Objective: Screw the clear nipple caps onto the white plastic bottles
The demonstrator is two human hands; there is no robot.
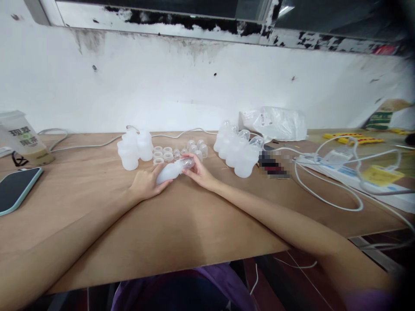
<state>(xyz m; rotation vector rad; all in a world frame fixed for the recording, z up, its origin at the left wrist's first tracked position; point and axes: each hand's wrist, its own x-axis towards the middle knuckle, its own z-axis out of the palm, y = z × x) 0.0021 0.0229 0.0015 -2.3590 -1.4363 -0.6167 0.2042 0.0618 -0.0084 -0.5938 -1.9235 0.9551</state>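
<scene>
My left hand (148, 181) is wrapped round the body of a frosted white baby bottle (167, 173), held tilted above the table with its top toward the right. On that top sits a clear domed cap (187, 163), and the fingers of my right hand (198, 172) close round it. Just behind my hands lie several white rings (158, 154) and small clear nipples (177, 153). Several loose clear domes (198, 149) stand beside them. Open bottle bodies (128, 154) are grouped at the left, and bottles topped with domes (245, 160) stand in rows at the right.
A phone (20, 190) and a drink cup (27, 138) are at the far left. A plastic bag (275, 123) lies by the wall. White cables (327, 203), a power adapter (339, 155) and yellow items (382, 175) spread over the right side. The table's front edge (181, 268) runs near my lap.
</scene>
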